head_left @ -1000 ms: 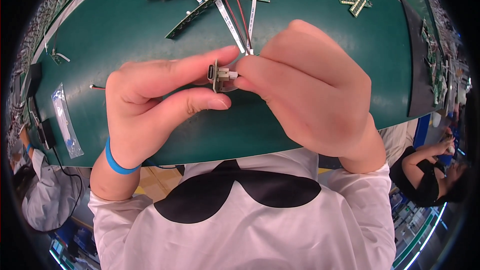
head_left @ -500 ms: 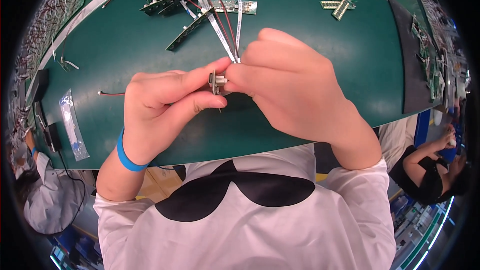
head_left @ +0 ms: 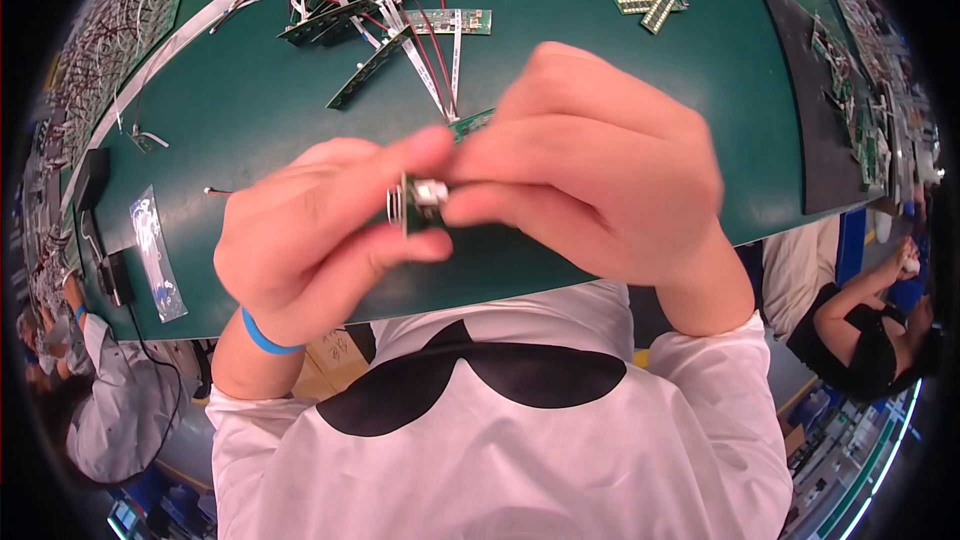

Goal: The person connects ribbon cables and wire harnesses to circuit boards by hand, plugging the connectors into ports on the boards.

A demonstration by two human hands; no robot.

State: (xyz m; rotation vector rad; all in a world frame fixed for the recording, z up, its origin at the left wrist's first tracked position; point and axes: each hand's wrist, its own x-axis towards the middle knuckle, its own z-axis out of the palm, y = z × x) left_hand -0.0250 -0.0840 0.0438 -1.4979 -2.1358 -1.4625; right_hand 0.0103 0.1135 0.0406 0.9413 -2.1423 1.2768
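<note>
Slightly left of the middle, my left hand (head_left: 315, 230) pinches a small circuit board (head_left: 406, 215) between thumb and fingers. The board stands on edge, with a metal port facing left and a white connector (head_left: 430, 192) facing right. My right hand (head_left: 610, 160) is closed, its thumb and forefinger tips right at that connector. Motion smears the fingertips, and what they grip is hidden. A strip of green circuit board (head_left: 472, 125) shows just behind the right fingers. White flat cables (head_left: 420, 68) and thin red and black wires run from there to the far boards.
Several green circuit boards (head_left: 370, 68) with cables lie heaped on the green table (head_left: 600, 50) at the far side. More boards (head_left: 648, 5) lie far right, beside a black mat (head_left: 800, 110). A clear plastic bag (head_left: 158, 255) lies left. Other people sit at both sides.
Both hands have moved slightly nearer to me, and the small board has shifted left and down. A green board strip now shows behind my right fingers. The whole view has shifted a little.
</note>
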